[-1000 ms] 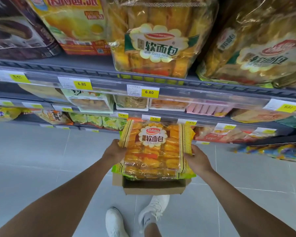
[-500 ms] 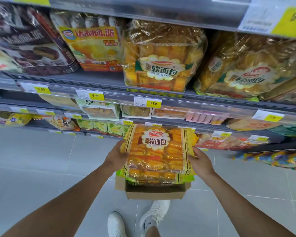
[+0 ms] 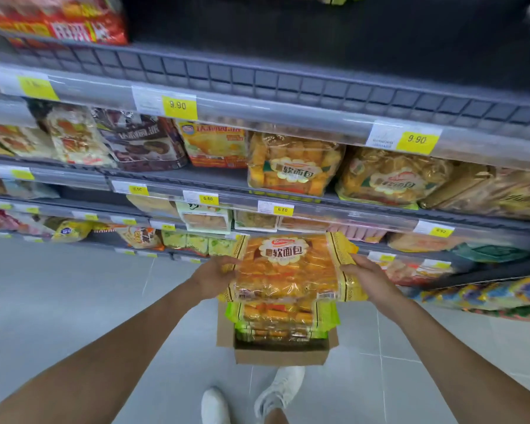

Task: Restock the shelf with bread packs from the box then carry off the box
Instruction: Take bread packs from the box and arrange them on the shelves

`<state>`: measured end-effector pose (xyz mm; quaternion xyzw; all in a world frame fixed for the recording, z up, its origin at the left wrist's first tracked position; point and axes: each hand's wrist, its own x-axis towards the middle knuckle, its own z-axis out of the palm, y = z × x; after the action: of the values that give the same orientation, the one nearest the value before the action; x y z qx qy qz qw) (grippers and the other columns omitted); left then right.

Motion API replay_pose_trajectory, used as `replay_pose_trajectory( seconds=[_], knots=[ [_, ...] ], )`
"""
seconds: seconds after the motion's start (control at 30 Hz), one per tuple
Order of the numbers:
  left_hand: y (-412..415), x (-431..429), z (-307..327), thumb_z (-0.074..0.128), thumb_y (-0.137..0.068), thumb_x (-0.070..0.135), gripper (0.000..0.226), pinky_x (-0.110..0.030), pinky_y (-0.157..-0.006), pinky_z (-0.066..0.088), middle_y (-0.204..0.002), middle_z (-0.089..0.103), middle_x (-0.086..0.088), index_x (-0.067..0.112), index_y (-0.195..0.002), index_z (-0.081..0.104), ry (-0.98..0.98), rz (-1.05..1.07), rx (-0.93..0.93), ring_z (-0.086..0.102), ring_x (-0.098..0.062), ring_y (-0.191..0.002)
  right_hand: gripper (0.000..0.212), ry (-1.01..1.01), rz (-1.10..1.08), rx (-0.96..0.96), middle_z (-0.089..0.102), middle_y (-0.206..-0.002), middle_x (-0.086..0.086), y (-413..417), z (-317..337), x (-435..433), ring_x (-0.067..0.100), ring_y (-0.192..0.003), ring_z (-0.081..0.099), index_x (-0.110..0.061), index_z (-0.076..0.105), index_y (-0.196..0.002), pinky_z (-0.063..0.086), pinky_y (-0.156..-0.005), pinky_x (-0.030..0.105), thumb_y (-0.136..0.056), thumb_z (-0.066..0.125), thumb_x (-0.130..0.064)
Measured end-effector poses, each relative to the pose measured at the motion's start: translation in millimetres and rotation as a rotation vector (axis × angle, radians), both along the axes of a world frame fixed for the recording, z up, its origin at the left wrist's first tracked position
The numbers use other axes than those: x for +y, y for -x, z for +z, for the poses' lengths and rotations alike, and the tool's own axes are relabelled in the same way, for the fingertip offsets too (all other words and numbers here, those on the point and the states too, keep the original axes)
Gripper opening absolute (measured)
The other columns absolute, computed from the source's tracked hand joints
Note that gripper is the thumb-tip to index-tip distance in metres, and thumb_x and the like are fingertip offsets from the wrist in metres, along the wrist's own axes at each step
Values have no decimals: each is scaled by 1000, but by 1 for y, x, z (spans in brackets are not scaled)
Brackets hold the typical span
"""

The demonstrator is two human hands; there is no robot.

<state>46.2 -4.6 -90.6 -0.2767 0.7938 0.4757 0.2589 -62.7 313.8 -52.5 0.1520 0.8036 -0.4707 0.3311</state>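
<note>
Mid-restock: left grip (image 3: 213,280) and right grip (image 3: 371,280) both clutch one soft bread pack (image 3: 288,267) over the box (image 3: 280,358). Next I'd lift it onto the shelf (image 3: 227,179).

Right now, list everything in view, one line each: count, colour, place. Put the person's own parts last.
box: one, brown cardboard, on the floor, bottom centre
boxed bread packs: a stack, count unclear, green-edged, inside the box
held bread pack: one, orange-yellow, above the box
shelf bread packs: at least two, golden, second shelf down, right of centre
pie packs: two, one dark, one yellow, same shelf, further left
price tags: many, yellow, along the shelf rails
shoes: two, white, behind the box
left hand: one, grips the held bread pack's left edge
right hand: one, grips its right edge
</note>
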Motion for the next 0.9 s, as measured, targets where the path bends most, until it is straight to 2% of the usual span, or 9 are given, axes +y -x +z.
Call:
replay_pose_trajectory(
  seconds=[0.07,0.13,0.3,0.37,0.47,0.53,0.7,0.77,0.9],
  knots=[
    [-3,-5,29,56,-101,19,21,-14,-40,34,-77,67,7,12,-118,67,-67,32,69,45,-6,-46,37,62,-18,-66,54,-123,-8,-1,28,0,17,-115,48,-30,59,-123,36,-94,34,-88,71,-27],
    [-5,-10,61,59,-99,25,28,-20,-43,40,-95,69,-5,3,-114,68,-189,126,84,49,-3,-47,63,78,5,-127,58,-136,-8,-2,48,3,18,-122,51,-32,64,-123,39,-104,44,-66,83,-52],
    [-19,-33,139,51,-100,22,23,-28,-67,52,-84,68,-5,14,-96,72,-345,194,19,58,-19,-68,35,157,-14,-173,74,-93,13,-8,116,7,27,-91,65,-5,67,-119,53,-89,42,-90,60,-22],
    [-29,-45,164,46,-97,13,31,-30,-74,56,-94,75,4,22,-102,76,-366,84,62,66,-13,-74,28,229,-30,-176,75,-87,13,-9,141,9,34,-86,67,-4,69,-112,60,-79,47,-92,57,-20],
    [-42,-56,205,52,-83,2,61,-33,-96,52,-104,73,28,57,-96,74,-312,-161,148,67,4,-95,17,199,-73,-167,65,-68,12,-7,176,14,27,-53,65,-9,63,-96,53,-42,29,-97,50,-19],
    [-47,-64,224,52,-89,-11,78,-39,-100,49,-114,71,25,66,-98,67,-273,-311,244,64,3,-109,19,246,-84,-198,60,-60,12,-10,200,16,26,-40,62,-9,57,-85,51,-37,28,-96,47,-21],
    [-47,-64,264,77,-87,16,62,-23,-76,54,-121,65,7,40,-137,50,-79,-440,480,64,1,-90,27,264,-132,-158,68,-64,7,-8,239,23,22,-55,67,-11,69,-72,60,-55,33,-90,52,-23],
    [-42,-59,279,83,-81,32,67,-28,-88,53,-124,64,17,44,-138,49,11,-412,589,63,0,-106,24,251,-107,-124,69,-71,6,-7,256,23,22,-62,68,-14,67,-80,60,-63,33,-92,54,-29],
    [-35,-60,312,84,-79,30,43,-7,-90,38,-119,55,24,41,-116,62,55,-273,786,49,23,-106,32,318,-94,-112,73,-78,10,-5,297,14,24,-64,72,-11,73,-86,63,-58,38,-90,60,-39]
  ],
)
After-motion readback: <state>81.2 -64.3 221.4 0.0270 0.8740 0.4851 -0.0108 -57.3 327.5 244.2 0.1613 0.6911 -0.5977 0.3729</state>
